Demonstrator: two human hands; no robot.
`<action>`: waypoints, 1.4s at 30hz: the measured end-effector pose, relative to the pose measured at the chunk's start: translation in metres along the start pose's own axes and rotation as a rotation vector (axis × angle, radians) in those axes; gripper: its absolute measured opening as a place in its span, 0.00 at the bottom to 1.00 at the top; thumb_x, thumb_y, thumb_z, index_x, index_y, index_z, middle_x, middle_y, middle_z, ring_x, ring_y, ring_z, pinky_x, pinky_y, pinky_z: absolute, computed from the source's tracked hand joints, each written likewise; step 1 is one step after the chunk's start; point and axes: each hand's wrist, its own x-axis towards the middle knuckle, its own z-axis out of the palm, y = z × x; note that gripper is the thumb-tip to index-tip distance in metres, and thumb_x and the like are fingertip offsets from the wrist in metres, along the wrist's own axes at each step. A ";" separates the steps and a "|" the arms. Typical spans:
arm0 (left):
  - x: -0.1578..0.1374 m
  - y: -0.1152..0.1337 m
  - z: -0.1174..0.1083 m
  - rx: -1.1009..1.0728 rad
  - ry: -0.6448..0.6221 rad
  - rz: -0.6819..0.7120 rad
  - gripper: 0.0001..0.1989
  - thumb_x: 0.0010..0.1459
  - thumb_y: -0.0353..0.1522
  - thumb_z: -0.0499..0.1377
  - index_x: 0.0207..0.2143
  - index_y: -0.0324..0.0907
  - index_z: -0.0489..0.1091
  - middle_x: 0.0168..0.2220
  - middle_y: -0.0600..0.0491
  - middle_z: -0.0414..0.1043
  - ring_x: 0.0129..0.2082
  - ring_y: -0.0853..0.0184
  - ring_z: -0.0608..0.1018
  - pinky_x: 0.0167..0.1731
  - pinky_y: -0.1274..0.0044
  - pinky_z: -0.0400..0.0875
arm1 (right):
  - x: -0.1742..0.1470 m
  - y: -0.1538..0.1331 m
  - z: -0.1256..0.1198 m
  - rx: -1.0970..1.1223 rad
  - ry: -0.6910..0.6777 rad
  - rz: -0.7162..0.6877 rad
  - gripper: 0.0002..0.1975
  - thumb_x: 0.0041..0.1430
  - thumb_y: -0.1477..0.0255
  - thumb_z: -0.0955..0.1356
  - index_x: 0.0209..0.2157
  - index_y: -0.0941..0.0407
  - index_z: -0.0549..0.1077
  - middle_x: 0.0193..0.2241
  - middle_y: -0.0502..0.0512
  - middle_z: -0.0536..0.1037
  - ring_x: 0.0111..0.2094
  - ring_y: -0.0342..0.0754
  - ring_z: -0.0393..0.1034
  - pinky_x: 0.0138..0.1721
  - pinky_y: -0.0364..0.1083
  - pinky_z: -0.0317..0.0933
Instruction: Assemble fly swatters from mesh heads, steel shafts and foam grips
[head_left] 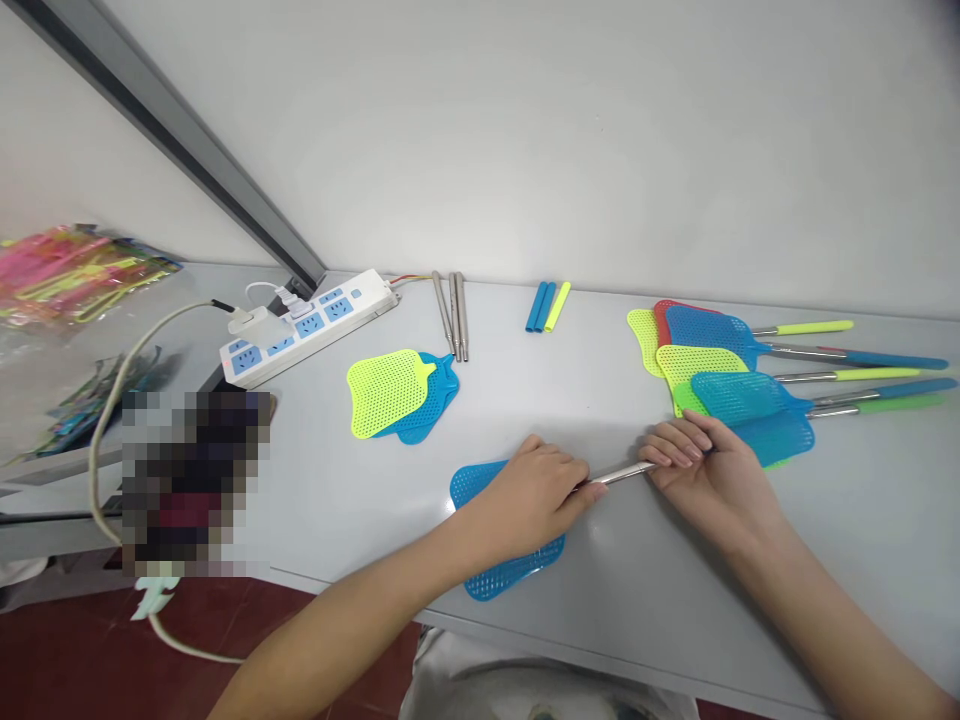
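A blue fly swatter (510,575) lies across the front of the table, its perforated head to the left. My left hand (544,495) is closed around the swatter where the head meets the metal rod (626,472). My right hand (701,470) is wrapped round the other end of the rod; what its fingers cover there is mostly hidden. Just behind my right hand lies a pile of swatters with blue, yellow, green and red heads, one blue head (750,395) on top. Their coloured handles (889,374) point right.
Loose yellow (386,395) and blue swatter heads (431,420) overlap at centre left. Behind them lie metal rods (459,320); further right are three coloured tubes (547,307). A white power strip (315,325) with a cable (97,440) and bagged plastic parts (75,275) occupy the left.
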 end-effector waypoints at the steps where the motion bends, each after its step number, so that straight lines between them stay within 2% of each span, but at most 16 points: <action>1: 0.000 0.000 0.000 0.000 -0.002 0.000 0.18 0.62 0.36 0.40 0.25 0.40 0.61 0.24 0.55 0.66 0.27 0.69 0.67 0.34 0.74 0.56 | 0.000 0.000 0.000 -0.011 -0.005 0.001 0.18 0.51 0.77 0.63 0.17 0.56 0.46 0.13 0.43 0.50 0.14 0.38 0.48 0.18 0.41 0.54; 42: 0.000 0.000 -0.002 -0.038 -0.016 -0.003 0.17 0.61 0.37 0.41 0.25 0.40 0.61 0.24 0.55 0.65 0.27 0.70 0.66 0.35 0.74 0.56 | 0.001 -0.001 0.000 0.004 0.004 0.018 0.18 0.50 0.77 0.63 0.17 0.55 0.46 0.13 0.43 0.49 0.15 0.38 0.48 0.18 0.41 0.54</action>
